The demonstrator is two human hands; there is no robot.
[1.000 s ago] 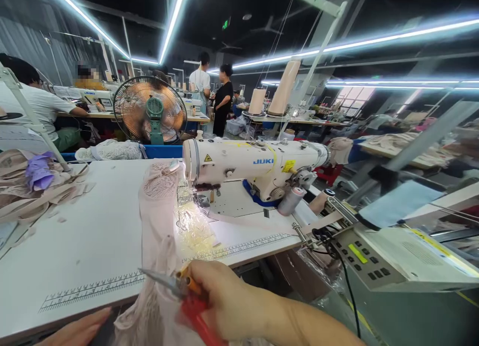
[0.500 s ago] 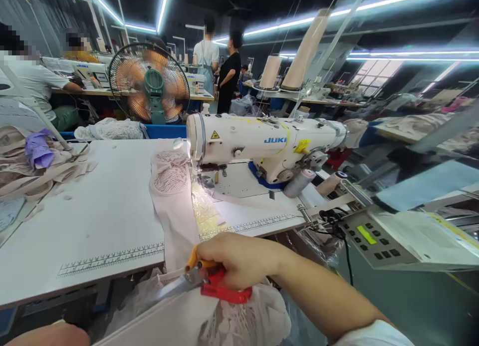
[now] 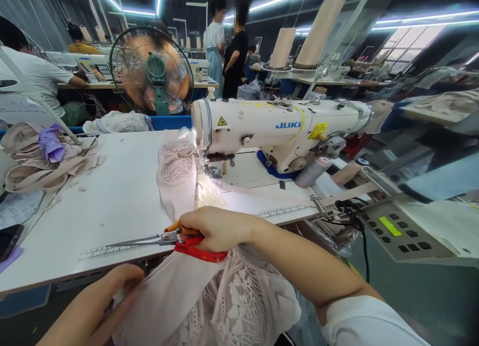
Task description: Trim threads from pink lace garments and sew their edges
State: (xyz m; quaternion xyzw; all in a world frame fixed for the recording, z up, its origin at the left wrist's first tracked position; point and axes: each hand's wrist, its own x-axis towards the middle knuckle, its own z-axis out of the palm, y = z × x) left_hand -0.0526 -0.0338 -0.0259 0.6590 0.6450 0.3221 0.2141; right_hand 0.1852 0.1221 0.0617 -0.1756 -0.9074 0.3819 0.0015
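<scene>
My right hand (image 3: 217,228) is closed around scissors (image 3: 204,254) with red and orange handles. Their blades point left over the ruler marks at the table's front edge and look nearly closed. At the lower left, my left hand (image 3: 112,291) grips the edge of a pale pink lace bra (image 3: 239,306), its fingertips partly hidden by the cloth. The bra hangs in front of the table, below the scissors. Another lace cup section (image 3: 175,171) lies on the tabletop, beside the needle area of the white sewing machine (image 3: 243,129).
Beige straps with a purple scrap (image 3: 52,142) are heaped at the left, near a dark phone (image 3: 10,242). A control box (image 3: 396,231) juts out at the right. Behind the table stand a large fan (image 3: 153,71) and thread cones (image 3: 282,49). Several people are farther back.
My right hand has lifted the scissors up and left, over the table edge. My left hand has come further into view, with the bra's edge in it. The view has shifted slightly.
</scene>
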